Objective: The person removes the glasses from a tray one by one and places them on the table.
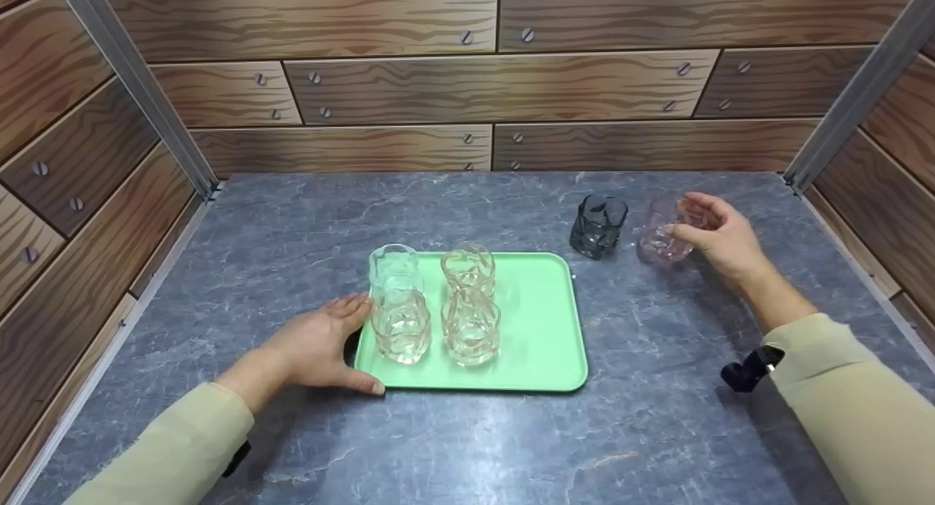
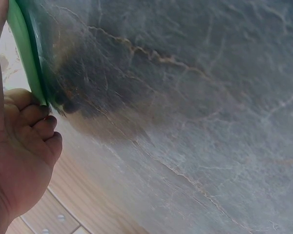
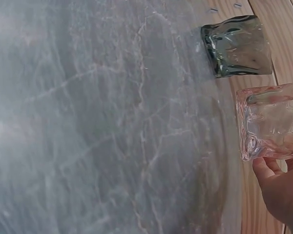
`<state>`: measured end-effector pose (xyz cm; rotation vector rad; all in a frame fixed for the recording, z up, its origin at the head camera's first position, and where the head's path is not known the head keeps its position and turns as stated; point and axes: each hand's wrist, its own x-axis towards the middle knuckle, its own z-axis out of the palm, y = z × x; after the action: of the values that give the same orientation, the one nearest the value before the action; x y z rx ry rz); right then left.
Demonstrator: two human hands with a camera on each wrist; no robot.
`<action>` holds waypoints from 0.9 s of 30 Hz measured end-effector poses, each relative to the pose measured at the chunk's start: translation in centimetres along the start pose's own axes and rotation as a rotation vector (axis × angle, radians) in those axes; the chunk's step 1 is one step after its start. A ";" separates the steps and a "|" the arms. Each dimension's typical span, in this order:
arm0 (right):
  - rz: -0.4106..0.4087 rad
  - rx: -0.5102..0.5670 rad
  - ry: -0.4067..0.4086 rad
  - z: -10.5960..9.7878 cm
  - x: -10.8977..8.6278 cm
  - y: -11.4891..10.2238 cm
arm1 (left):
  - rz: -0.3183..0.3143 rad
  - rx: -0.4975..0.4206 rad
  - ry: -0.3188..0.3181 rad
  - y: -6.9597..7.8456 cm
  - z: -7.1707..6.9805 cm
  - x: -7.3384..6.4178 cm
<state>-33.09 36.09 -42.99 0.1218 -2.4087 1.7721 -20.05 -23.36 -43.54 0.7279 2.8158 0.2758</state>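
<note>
My right hand (image 1: 727,245) holds a pink-tinted glass (image 1: 665,234) at the back right, thumb on its near side and fingers round the far side. Left of it stands a dark grey glass (image 1: 599,227). In the right wrist view the pink glass (image 3: 268,124) shows below the grey glass (image 3: 239,46). My left hand (image 1: 321,340) grips the left end of a green tray (image 1: 540,322), its thumb at the near corner. Fingers (image 2: 36,114) curl against the rim in the left wrist view. A bluish clear glass (image 1: 394,264) and several other clear glasses (image 1: 471,329) stand in two columns on the tray's left half.
A grey marbled tabletop (image 1: 467,446) lies under everything. Wood-patterned panels (image 1: 438,88) wall in the back and both sides, with metal posts (image 1: 862,81) at the corners.
</note>
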 end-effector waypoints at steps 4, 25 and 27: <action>0.019 -0.034 -0.004 0.2 0.0 0.5 | 0.001 0.009 0.001 0.1 0.0 0.0; 0.073 -0.067 -0.052 0.5 0.1 1.1 | -0.014 0.004 -0.008 0.0 0.1 0.1; 0.077 -0.076 -0.065 0.5 0.2 1.1 | -0.009 0.002 -0.005 0.0 0.0 0.1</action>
<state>-33.50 35.92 -44.10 0.0797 -2.5557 1.7305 -20.11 -23.32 -43.58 0.7158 2.8146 0.2689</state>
